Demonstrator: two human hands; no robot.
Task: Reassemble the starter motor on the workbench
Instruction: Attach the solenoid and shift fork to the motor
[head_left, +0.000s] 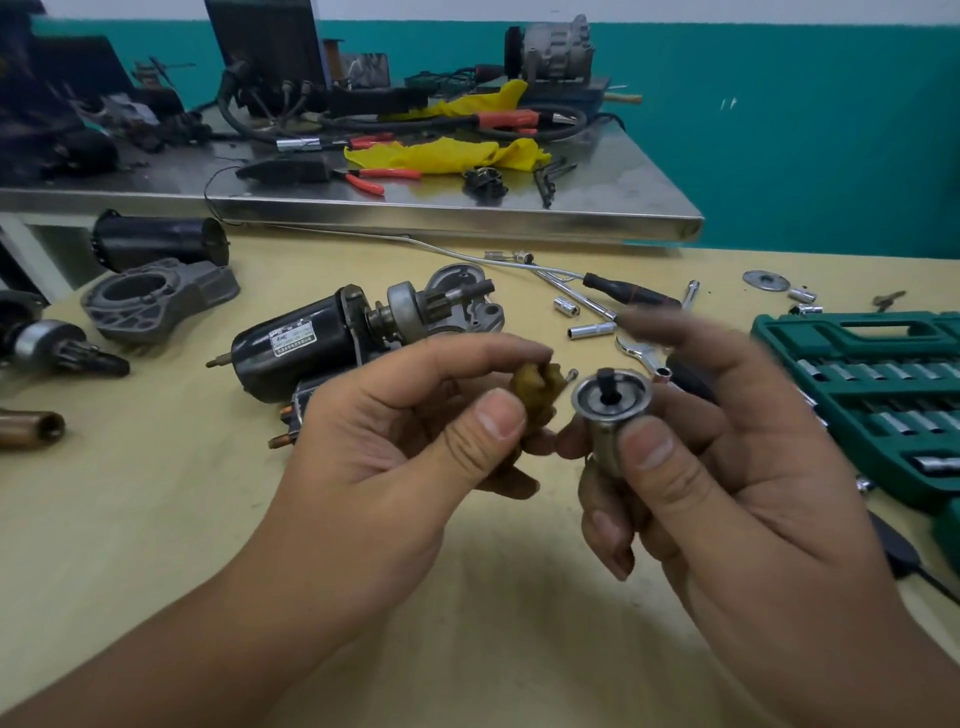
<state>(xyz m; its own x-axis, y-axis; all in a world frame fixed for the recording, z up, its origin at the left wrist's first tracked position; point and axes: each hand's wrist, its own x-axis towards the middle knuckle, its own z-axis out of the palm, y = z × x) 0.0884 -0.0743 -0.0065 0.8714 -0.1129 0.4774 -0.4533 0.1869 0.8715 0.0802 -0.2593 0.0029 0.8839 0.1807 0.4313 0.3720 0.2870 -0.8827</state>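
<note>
My left hand (410, 431) pinches a small yellow-brown plastic part (535, 389) between thumb and fingers. My right hand (717, 467) grips a short silver metal cylinder (610, 410) with a black stub in its open top; its upper fingers are blurred. The two parts are held close together above the bench. Behind them lies the black starter motor body (301, 343) with its pinion gear (410, 306) and a grey end housing (467, 306). A solenoid (298, 410) lies partly hidden behind my left hand.
A grey nose housing (156, 299), a black cylindrical case (156, 241) and another armature shaft (57, 348) lie at the left. Loose sockets (587, 325), a wrench and a screwdriver (628, 291) sit behind my right hand. A green socket set case (872, 395) stands at right. A cluttered steel shelf (467, 215) runs behind.
</note>
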